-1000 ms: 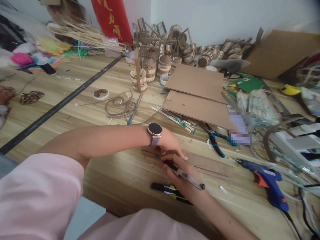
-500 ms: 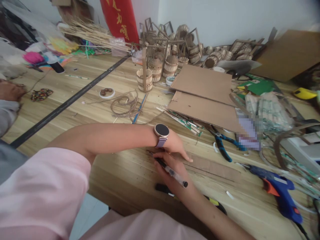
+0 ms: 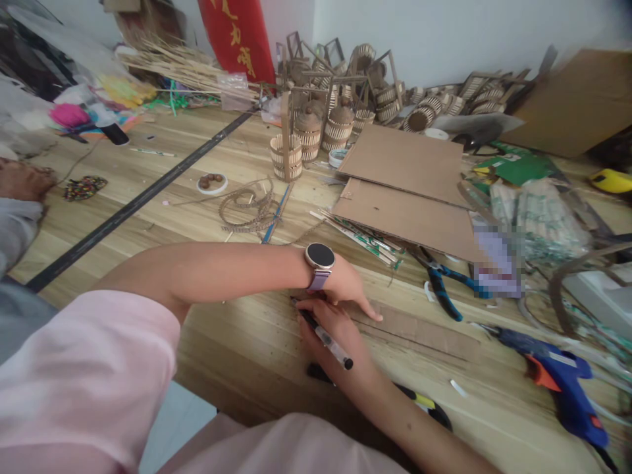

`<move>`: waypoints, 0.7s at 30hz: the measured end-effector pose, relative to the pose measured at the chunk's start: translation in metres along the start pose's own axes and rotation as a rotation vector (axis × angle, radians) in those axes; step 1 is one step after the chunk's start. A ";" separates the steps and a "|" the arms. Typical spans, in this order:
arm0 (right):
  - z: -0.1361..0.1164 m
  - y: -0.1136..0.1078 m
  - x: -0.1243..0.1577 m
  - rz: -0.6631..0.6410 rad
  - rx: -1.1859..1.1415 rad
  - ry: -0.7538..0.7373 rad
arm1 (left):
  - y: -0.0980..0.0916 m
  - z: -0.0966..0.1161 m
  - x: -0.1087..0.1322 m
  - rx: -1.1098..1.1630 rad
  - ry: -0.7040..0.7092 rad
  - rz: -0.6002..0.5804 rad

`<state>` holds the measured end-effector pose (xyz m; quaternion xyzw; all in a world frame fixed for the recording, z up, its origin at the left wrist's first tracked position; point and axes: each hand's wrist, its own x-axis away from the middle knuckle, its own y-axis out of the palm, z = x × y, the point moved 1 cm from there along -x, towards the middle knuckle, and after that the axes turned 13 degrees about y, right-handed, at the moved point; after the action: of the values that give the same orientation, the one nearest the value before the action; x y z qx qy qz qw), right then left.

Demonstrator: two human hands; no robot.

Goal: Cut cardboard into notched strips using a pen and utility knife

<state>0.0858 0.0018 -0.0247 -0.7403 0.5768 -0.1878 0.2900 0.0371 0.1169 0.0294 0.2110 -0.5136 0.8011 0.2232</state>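
Note:
My left hand (image 3: 348, 288), with a watch (image 3: 320, 257) on its wrist, lies flat with fingers stretched out on a long cardboard strip (image 3: 424, 328) on the wooden table (image 3: 148, 217). Just below it, my right hand (image 3: 336, 332) is closed on a clear-barrelled black pen (image 3: 326, 337). The pen tip touches the left end of the strip. Black and yellow markers (image 3: 419, 401) lie partly hidden under my right forearm.
Blue pliers (image 3: 444, 289) and a blue glue gun (image 3: 557, 382) lie to the right. Cardboard sheets (image 3: 409, 191), small stick baskets (image 3: 306, 138) and bamboo sticks fill the back. A black rod (image 3: 133, 204) crosses the left side. Another person's hand (image 3: 24, 181) rests at the far left.
My right hand has slid the pen leftward along the strip to its left end. The left hand has stayed pressed on the strip. The camera has shifted slightly.

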 end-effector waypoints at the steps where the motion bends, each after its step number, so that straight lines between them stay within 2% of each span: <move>1: -0.001 -0.001 0.000 -0.006 0.007 0.000 | 0.000 0.000 0.000 0.011 -0.002 0.003; 6: 0.003 -0.010 0.007 0.020 0.016 0.019 | 0.001 -0.001 0.001 0.087 0.018 0.041; 11: 0.007 -0.015 0.013 0.064 0.056 0.034 | 0.001 -0.002 0.003 0.099 0.007 0.012; 16: 0.001 -0.004 0.005 -0.006 0.021 0.016 | 0.000 -0.003 0.003 0.111 0.008 0.006; 21: 0.000 0.006 -0.003 -0.009 0.015 -0.009 | 0.006 -0.007 -0.002 0.140 0.009 0.053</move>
<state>0.0811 0.0042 -0.0284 -0.7416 0.5706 -0.1901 0.2972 0.0340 0.1209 0.0212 0.2085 -0.4608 0.8417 0.1889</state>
